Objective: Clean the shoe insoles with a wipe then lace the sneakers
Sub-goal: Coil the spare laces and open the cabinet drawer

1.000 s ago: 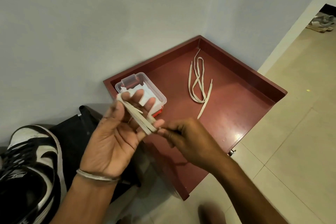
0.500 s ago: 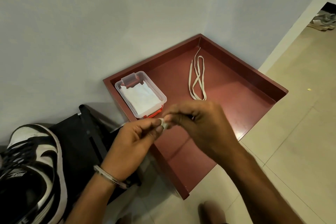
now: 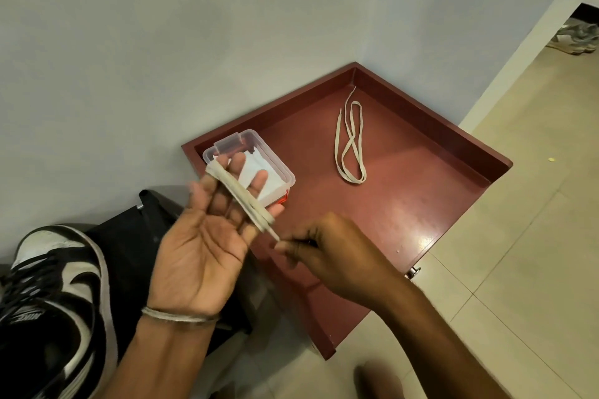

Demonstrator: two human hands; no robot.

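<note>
A cream shoelace (image 3: 241, 201) lies in a folded bundle slanting across the straight fingers of my left hand (image 3: 197, 253), which is held palm up over the near corner of the red tray (image 3: 421, 204). My right hand (image 3: 337, 253) pinches the lace's free end just below that bundle. A second cream shoelace (image 3: 350, 146) lies looped on the tray floor near the far corner. A clear box of white wipes (image 3: 282, 172) stands at the tray's left corner, partly hidden by my left fingers. A black and white sneaker (image 3: 48, 301) sits at the lower left.
The tray sits on a tiled floor, pushed into a corner between two grey walls. A black object (image 3: 129, 236) lies between the sneaker and the tray. Other shoes (image 3: 580, 36) lie in a doorway at the far right.
Half a second ago both hands pinched the lace together in front of the tray. My left hand has since spread palm up with the bundle across its fingers, and my right hand dropped lower, holding the end.
</note>
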